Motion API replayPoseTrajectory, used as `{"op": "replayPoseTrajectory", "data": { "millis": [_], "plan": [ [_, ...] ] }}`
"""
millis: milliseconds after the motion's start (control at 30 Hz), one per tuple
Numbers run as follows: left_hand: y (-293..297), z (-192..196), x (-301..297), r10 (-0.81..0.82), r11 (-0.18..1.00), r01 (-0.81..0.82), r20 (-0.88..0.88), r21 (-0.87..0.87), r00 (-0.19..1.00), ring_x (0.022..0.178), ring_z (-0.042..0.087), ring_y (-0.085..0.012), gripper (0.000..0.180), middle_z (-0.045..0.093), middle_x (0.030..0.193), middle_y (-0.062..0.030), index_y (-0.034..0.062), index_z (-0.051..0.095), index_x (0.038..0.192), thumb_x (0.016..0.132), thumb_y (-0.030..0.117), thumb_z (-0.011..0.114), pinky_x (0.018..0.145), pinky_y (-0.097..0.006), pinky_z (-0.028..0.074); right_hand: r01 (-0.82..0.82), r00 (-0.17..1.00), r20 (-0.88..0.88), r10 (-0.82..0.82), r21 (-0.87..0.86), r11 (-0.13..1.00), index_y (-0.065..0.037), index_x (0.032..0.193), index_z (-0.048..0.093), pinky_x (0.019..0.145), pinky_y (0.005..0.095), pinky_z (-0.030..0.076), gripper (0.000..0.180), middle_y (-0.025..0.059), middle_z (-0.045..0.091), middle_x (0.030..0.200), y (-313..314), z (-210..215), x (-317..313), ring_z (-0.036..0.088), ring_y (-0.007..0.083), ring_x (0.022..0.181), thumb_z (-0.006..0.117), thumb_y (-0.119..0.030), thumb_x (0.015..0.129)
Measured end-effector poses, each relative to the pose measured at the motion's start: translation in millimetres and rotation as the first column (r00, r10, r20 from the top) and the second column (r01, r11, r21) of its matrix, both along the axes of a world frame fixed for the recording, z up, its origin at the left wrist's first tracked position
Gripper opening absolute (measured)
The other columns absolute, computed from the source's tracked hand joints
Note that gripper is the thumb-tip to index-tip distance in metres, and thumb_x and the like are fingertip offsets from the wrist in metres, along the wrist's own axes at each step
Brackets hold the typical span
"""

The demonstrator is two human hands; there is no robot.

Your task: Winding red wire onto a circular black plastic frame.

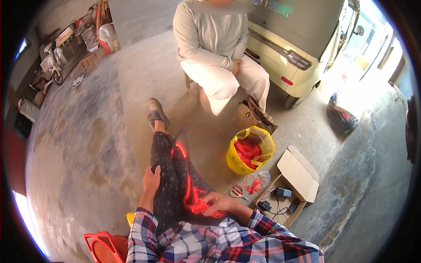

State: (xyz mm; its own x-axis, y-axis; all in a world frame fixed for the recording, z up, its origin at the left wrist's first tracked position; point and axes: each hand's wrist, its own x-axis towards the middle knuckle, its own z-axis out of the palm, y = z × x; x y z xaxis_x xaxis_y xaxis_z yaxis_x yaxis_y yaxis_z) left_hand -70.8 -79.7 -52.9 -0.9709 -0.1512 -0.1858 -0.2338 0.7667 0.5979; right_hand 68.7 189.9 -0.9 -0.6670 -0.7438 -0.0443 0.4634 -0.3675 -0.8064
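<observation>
My left hand [151, 179] rests on my dark patterned trouser leg, fingers loosely bent and no object visible in it. On my lap, my right hand [218, 202] is closed on a bunch of bright red cord [195, 201]. Some of its fingers are hidden by the strands. From this bunch a thicker red length [188, 182] runs up along my leg and bends over near the shin. A dark, see-through mesh seems to lie around it, too faint to make out.
Right of my legs stand a yellow bag [237, 165] of red material, scissors [239, 193], loose red string [253, 186] and an opened cardboard box [302, 186] with cables. Ahead, a seated person [210, 48] has a brown handbag [245, 115] nearby. A vehicle [280, 57] is parked behind.
</observation>
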Motion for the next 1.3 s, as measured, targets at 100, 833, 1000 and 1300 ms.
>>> {"op": "replayPoseTrajectory", "data": {
  "millis": [100, 833, 1000, 1300],
  "plan": [
    [0, -1, -1, 0.004, 1.0, -0.004, 0.001, -0.005, 1.0, 0.113, 0.053, -0.0406, 0.061, 0.056, 0.121, -0.0265, -0.0022, 0.049, 0.123, 0.089, 0.048, 0.048, 0.096, -0.043, 0.041, 0.018, 0.999, 0.034, -0.019, 0.014, 1.0, 0.002, 0.109, 0.065, 0.09, 0.026, 0.044, 0.034, 0.0038, 0.067, 0.104, 0, 1, 1, 0.06, 0.011, 0.097, 0.071, 0.0, 0.075],
    [20, 18, 2, -0.01, 0.977, 0.038, 0.134, -0.209, 0.991, 0.111, 0.054, -0.0412, 0.062, 0.055, 0.119, -0.025, 0.0022, 0.046, 0.126, 0.089, 0.051, 0.048, 0.093, -0.047, 0.044, -0.037, 0.998, 0.052, 0.032, 0.101, 0.994, 0.002, 0.11, 0.066, 0.089, 0.0254, 0.044, 0.036, 0.0046, 0.067, 0.104, 2, 3, -4, 0.06, 0.0119, 0.097, 0.072, -0.002, 0.075],
    [13, 13, 7, 0.008, 0.987, 0.004, 0.08, -0.158, 0.997, 0.11, 0.054, -0.0409, 0.061, 0.055, 0.119, -0.0246, 0.0014, 0.046, 0.125, 0.089, 0.051, 0.048, 0.092, -0.047, 0.044, 0.02, 0.999, 0.04, -0.024, 0.112, 0.994, 0.001, 0.11, 0.066, 0.088, 0.0257, 0.045, 0.035, 0.0038, 0.067, 0.104, 2, 0, 1, 0.06, 0.0112, 0.095, 0.071, -0.002, 0.076],
    [7, 5, 10, 0.014, 0.995, -0.007, 0.07, -0.103, 0.997, 0.112, 0.054, -0.0401, 0.064, 0.054, 0.123, -0.0241, 0.0019, 0.047, 0.127, 0.089, 0.053, 0.046, 0.094, -0.047, 0.044, 0.038, 0.998, 0.037, -0.045, 0.162, 0.986, 0.0, 0.107, 0.067, 0.083, 0.0243, 0.046, 0.032, 0.0028, 0.068, 0.101, 2, 6, 6, 0.061, 0.0109, 0.092, 0.07, 0.0, 0.075]
  ]
}}
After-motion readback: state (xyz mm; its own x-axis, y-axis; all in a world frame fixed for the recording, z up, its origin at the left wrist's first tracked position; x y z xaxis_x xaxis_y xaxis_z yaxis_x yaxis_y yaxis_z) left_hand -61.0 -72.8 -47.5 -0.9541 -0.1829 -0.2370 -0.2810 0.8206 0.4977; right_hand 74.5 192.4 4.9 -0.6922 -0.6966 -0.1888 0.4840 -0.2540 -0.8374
